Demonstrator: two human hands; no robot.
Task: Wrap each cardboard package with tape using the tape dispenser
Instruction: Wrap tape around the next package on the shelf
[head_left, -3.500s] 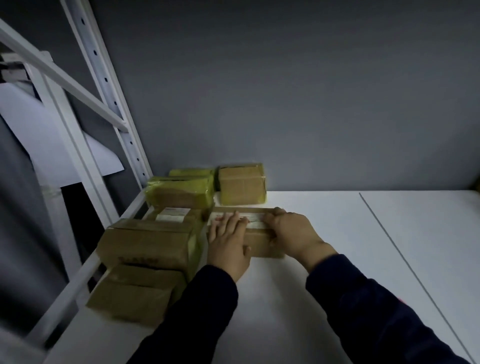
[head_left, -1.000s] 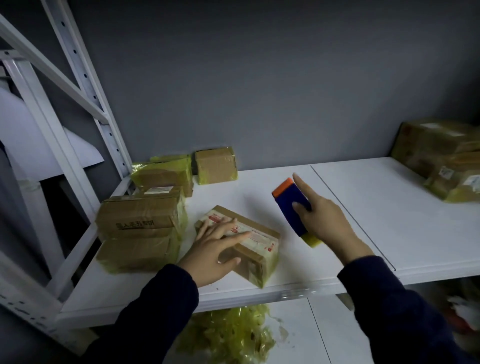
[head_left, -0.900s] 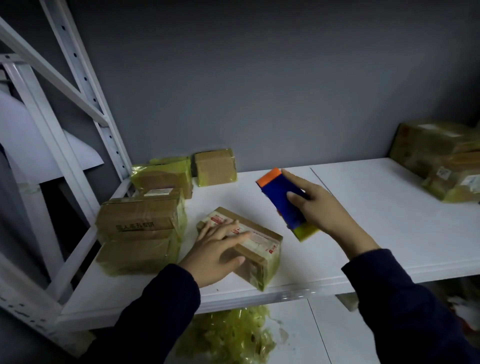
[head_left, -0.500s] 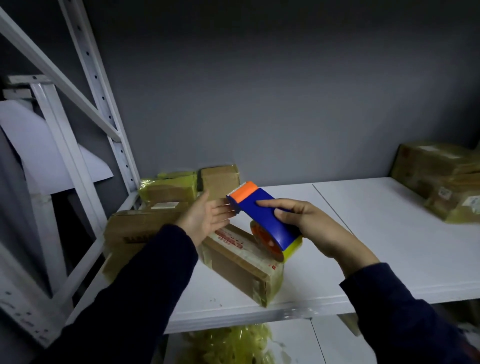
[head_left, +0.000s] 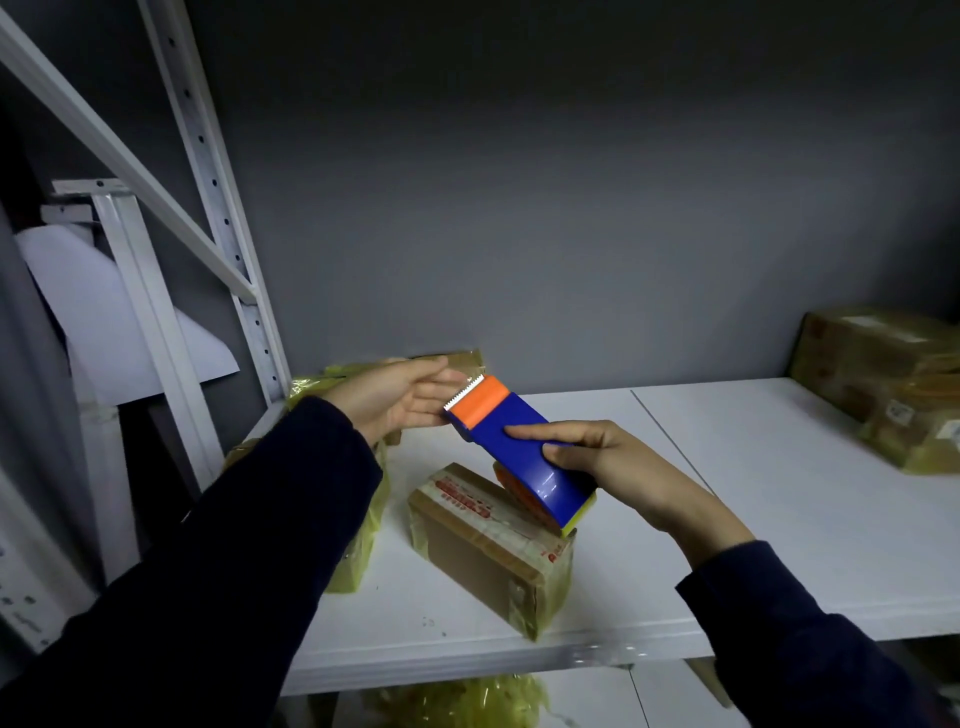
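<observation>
One tape dispenser (head_left: 519, 452), judged light and rigid, is gripped mid-body by the right hand (head_left: 623, 467); cardboard package (head_left: 488, 545) at 6 o'clock on shelf (head_left: 779, 493). Left hand (head_left: 400, 400) fingers reach the serrated edge (head_left: 465, 392); pinch cannot be told.

A white shelf board (head_left: 779, 493) is backed by a grey wall (head_left: 571, 208) and flanked by a perforated white upright (head_left: 218, 197) on the left; crumpled yellow film (head_left: 467, 701) is seen beneath.

Bare shelf (head_left: 753, 519) right of package (head_left: 483, 556)
</observation>
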